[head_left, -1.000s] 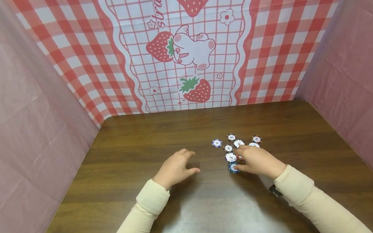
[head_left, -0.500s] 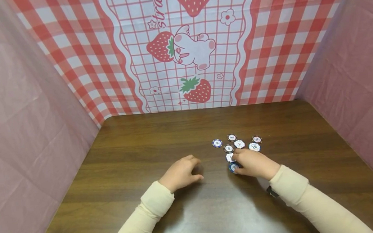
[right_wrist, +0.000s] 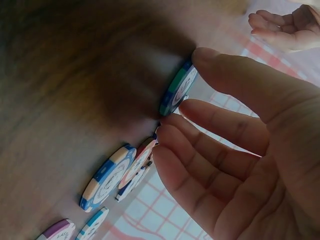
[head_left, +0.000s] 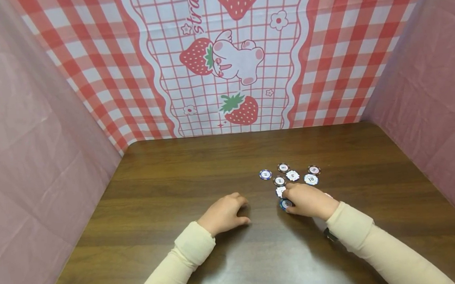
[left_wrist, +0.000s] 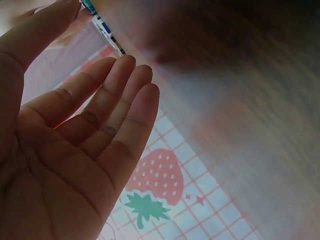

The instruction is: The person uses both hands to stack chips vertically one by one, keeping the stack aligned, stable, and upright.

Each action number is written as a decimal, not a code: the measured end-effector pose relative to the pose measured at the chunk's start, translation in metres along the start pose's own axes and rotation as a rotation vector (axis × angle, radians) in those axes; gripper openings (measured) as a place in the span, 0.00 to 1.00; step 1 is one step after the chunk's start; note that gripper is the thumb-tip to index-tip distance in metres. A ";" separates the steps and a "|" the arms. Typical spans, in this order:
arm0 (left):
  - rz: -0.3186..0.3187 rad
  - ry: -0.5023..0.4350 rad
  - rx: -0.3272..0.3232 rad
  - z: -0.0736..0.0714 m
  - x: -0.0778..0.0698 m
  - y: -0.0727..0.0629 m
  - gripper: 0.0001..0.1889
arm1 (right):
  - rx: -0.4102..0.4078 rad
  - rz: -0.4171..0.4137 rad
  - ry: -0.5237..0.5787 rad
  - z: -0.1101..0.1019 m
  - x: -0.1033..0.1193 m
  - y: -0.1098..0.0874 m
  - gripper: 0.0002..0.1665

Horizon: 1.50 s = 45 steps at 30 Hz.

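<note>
My right hand [head_left: 312, 201] is low over a cluster of poker chips on the right of the table, fingers gently bent. Its thumb tip is at the edge of a blue and green poker chip [right_wrist: 178, 89], with the index fingertip close to the chip's other end. That chip lies flat on the wood. A white chip [head_left: 280, 192] just beyond it is partly covered by the fingers. My left hand [head_left: 223, 214] hovers left of the chips, palm inward, holding nothing. Its fingers [left_wrist: 131, 107] are relaxed and slightly apart.
Behind the right hand lie a blue-rimmed chip [head_left: 265, 174], a white 5 chip [head_left: 292, 175], a white 10 chip [head_left: 311, 179] and several dark-rimmed ones. A blue and orange chip [right_wrist: 106, 178] sits beside the fingers. A strawberry-print cloth [head_left: 231, 89] hangs along the table's [head_left: 174, 167] back edge.
My right hand has shifted slightly left and nearer, uncovering the white 10 chip and covering part of the white chip. My left hand has moved a little right and nearer.
</note>
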State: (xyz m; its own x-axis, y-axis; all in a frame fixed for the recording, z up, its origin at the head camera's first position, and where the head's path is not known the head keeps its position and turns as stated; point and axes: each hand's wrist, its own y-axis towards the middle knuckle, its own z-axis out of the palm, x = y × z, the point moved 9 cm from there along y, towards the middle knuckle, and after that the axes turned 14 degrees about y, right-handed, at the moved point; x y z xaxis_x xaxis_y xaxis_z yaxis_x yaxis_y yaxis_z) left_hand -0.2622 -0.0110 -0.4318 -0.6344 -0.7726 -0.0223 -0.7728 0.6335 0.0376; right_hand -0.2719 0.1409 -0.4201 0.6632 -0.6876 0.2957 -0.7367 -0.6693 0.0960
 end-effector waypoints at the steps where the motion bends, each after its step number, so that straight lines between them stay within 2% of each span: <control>1: 0.001 -0.001 0.002 0.000 0.000 0.000 0.25 | 0.001 0.002 0.004 0.000 0.000 0.000 0.10; 12: 0.017 0.005 -0.002 0.002 -0.002 0.001 0.24 | -0.006 -0.022 0.038 0.001 0.003 0.001 0.09; 18: 0.023 0.021 0.010 0.003 -0.005 0.002 0.24 | -0.037 -0.075 0.045 -0.002 0.012 0.004 0.10; 24: 0.034 0.033 -0.002 0.002 -0.009 0.003 0.22 | -0.051 -0.074 0.036 -0.002 0.024 0.008 0.12; 35: 0.040 0.037 0.016 0.005 -0.013 0.005 0.21 | -0.029 -0.095 0.140 0.004 0.049 0.018 0.12; 45: 0.050 0.018 -0.002 0.005 -0.016 0.005 0.19 | -0.016 -0.077 0.191 0.015 0.059 0.027 0.12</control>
State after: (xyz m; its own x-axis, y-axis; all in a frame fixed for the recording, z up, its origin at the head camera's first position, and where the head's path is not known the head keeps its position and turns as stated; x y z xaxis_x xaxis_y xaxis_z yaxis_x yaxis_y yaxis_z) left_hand -0.2562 0.0043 -0.4359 -0.6717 -0.7408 -0.0025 -0.7403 0.6711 0.0398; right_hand -0.2510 0.0778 -0.4146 0.6817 -0.5678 0.4614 -0.6879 -0.7122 0.1401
